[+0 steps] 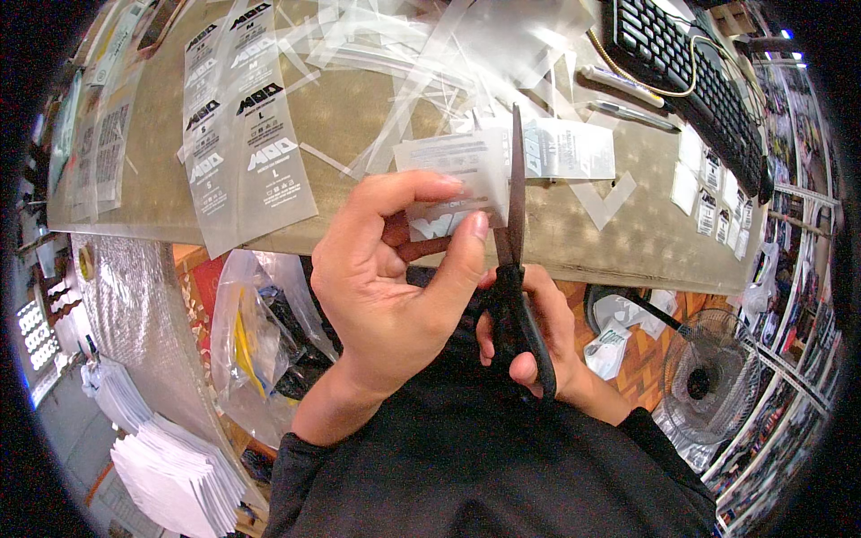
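My left hand (386,296) pinches a small translucent printed piece (448,160) between thumb and fingers, over the table's front edge. My right hand (552,327), partly behind the left, grips black-handled scissors (518,332), their long dark blades pointing up along the piece's right edge. Behind it lies another translucent printed piece (578,148). At the left of the table lie long printed translucent strips (269,170). Narrow offcut strips (372,49) are scattered across the back.
A black keyboard (664,72), pens (619,83) and small label stacks (713,188) are on the table's right (686,260). Below are a fan (704,377) at right, a clear plastic bag (251,332) and a paper stack (170,475) at left. Shelving (798,260) lines the far right.
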Motion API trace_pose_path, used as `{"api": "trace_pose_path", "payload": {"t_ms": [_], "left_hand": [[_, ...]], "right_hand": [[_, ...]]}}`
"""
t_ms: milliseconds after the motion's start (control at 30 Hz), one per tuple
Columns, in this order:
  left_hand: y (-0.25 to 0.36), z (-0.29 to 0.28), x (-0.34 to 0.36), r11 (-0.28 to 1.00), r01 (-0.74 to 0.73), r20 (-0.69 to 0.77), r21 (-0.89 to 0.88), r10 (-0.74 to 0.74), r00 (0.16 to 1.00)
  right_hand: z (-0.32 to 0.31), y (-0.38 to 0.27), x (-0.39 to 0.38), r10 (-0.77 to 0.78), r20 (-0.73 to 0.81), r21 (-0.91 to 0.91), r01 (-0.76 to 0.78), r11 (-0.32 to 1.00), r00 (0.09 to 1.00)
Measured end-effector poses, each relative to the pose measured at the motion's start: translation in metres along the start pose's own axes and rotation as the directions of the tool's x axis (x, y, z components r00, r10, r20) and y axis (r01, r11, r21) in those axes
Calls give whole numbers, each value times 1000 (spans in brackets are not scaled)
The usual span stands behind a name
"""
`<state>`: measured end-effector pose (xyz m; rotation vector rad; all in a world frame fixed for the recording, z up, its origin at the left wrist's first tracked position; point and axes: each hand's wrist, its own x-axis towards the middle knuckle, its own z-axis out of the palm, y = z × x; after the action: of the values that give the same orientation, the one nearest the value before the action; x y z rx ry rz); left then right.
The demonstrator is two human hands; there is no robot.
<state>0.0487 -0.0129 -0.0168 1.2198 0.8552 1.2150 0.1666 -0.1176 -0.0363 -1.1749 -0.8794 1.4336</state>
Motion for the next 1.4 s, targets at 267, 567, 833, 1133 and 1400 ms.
{"api": "trace_pose_path", "payload": {"t_ms": [267,567,833,1133,1400], "left_hand": [[2,0,1,1000,-4,8,5,4,1000],[2,-1,2,999,-32,4,17,32,999],[-5,-2,4,997,-43,9,65,42,999],[-10,1,5,994,100,-18,-35,-101,995],[-35,-11,9,956,-281,203,87,259,944]], "right_hand": [[3,3,-3,-13,-12,30,14,999,1000],[3,3,-3,-18,-29,-26,17,1000,999],[4,6,-5,-10,-42,-78,7,997,999],[4,11,-5,55,-99,-128,-67,990,994],[-14,-19,-3,44,-353,100,-9,995,935]]}}
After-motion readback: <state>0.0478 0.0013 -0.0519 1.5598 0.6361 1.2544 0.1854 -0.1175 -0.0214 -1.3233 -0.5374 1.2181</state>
